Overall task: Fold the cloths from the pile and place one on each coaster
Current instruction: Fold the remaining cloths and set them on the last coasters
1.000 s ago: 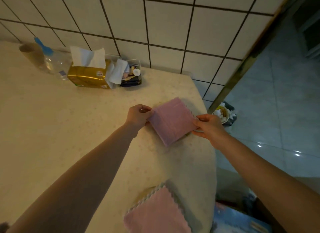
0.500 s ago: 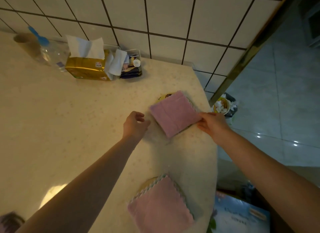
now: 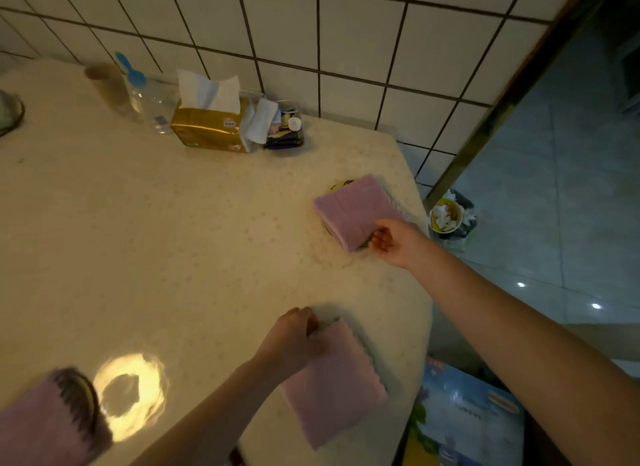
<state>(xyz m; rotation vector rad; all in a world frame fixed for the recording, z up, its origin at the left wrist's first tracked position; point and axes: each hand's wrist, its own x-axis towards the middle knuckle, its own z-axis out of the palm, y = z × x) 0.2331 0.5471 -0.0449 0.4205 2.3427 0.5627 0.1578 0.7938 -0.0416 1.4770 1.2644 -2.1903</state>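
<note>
Your right hand (image 3: 394, 242) is resting at the near right corner of the far folded cloth (image 3: 358, 211), with the fingers curled and the fingertips touching its edge; I cannot tell if it is really pinching the cloth or only touching it. This pink cloth is lying on a round coaster (image 3: 341, 184), and only a small yellow part of the coaster is showing at the far edge of the cloth. It is sitting near the right edge of the table (image 3: 145, 230).

Your left hand (image 3: 294, 337) is lying nearer to you, with the fingers bent around the far left corner of the near folded cloth (image 3: 334, 386), holding it there. This cloth is also pink, with a wavy pale edge on its right side, and it is lying close to the near right edge of the table. What is under it is hidden.

At the near left corner of the view a third pink cloth (image 3: 45, 427) is showing, blurred, beside a bright reflection on the table top.

Far from you, against the tiled wall (image 3: 311, 32), a gold tissue box (image 3: 207, 126) is standing with a white tissue coming out, and a clear plastic bottle (image 3: 145, 101) with a blue cap is lying to its left. On the floor to the right a small bin (image 3: 450, 216) with white scraps is standing.
</note>
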